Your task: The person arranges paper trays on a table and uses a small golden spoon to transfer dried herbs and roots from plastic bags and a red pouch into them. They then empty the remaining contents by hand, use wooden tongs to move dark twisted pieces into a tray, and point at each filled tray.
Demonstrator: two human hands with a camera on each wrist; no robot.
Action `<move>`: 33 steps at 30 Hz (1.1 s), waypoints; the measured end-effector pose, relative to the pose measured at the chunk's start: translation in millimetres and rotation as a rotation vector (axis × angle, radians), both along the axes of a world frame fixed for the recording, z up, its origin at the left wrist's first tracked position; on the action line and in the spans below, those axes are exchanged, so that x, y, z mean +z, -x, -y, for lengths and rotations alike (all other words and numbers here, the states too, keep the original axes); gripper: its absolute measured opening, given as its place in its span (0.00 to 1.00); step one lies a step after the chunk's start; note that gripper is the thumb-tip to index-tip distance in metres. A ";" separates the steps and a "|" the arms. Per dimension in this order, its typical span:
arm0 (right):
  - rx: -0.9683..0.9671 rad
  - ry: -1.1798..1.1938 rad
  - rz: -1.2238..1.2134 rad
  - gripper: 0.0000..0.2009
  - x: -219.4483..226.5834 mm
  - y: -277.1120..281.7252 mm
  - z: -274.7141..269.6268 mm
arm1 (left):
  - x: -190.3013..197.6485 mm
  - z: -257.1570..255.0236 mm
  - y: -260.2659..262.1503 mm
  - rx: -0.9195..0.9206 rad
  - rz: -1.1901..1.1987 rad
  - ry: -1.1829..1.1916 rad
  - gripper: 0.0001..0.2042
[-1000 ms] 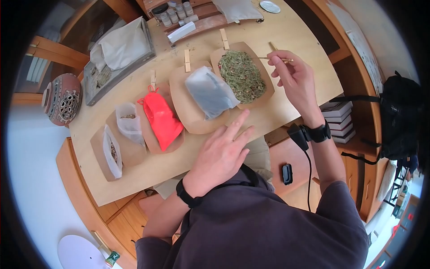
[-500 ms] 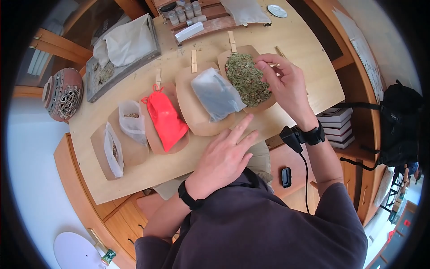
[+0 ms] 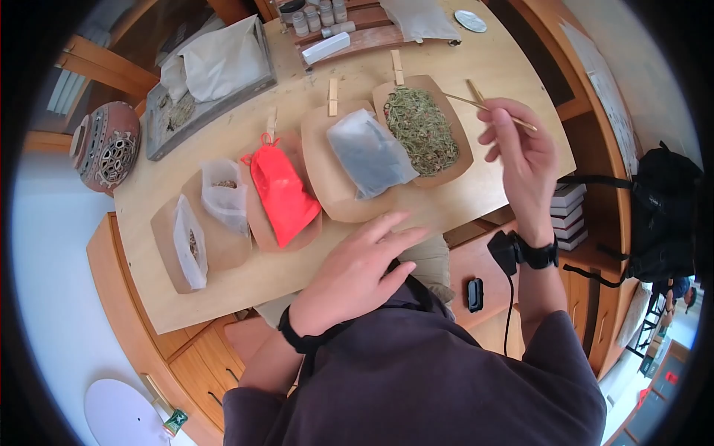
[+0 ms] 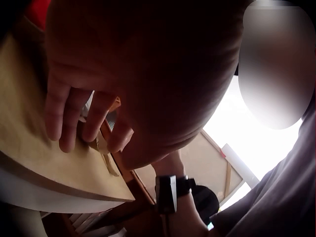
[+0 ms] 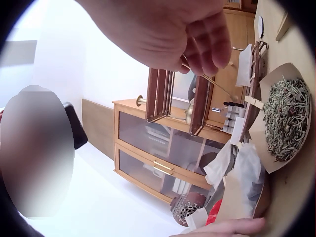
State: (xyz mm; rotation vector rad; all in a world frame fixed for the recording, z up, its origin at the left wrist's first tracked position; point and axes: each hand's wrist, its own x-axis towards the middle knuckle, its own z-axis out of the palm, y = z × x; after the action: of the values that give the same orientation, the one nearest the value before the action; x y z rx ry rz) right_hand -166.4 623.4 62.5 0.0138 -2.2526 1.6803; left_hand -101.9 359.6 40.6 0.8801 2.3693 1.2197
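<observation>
My right hand [image 3: 526,152] pinches a thin brass-coloured rod [image 3: 462,99] between thumb and fingers, to the right of a heap of dried green herb [image 3: 422,132]. The rod's far tip points back toward that heap, which has small red bits in it and lies on a brown paper plate [image 3: 465,152]. In the right wrist view the same rod [image 5: 217,85] slants out from under the fingers. With fingers extended, my left hand [image 3: 346,275] hovers at the table's front edge, nearest a translucent bag of dark contents [image 3: 370,154] on another paper plate [image 3: 320,175].
Further left are a red drawstring pouch [image 3: 281,193] and two white bags [image 3: 225,197] of brown bits. Wooden clothespins [image 3: 398,68] stand by the plates. Another brass-coloured stick [image 3: 474,89] lies behind my right hand. At the back are a grey tray [image 3: 212,111] and a wooden rack [image 3: 357,41] with small jars.
My right hand moved in over the herb heap's right side, then drew back rightward with the rod. My left hand shifted slightly to the left. The head view has turned a little.
</observation>
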 end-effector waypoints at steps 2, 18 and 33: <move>-0.025 0.038 -0.015 0.10 3.8 -13.8 2.4 | 8.4 14.4 -3.4 0.061 0.048 -0.036 0.20; 0.417 0.176 0.154 0.09 5.5 -63.6 105.8 | -8.3 110.7 -61.5 0.704 -0.072 -0.146 0.08; 0.871 -0.083 -0.206 0.11 2.2 -54.5 259.9 | -16.3 174.3 -104.2 0.895 -0.095 -0.155 0.06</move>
State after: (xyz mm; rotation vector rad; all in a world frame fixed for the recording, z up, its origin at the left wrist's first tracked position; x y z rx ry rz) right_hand -111.9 363.5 64.7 1.2812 -2.2843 1.8104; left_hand 2.3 185.3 24.3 -0.1681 2.8695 1.6920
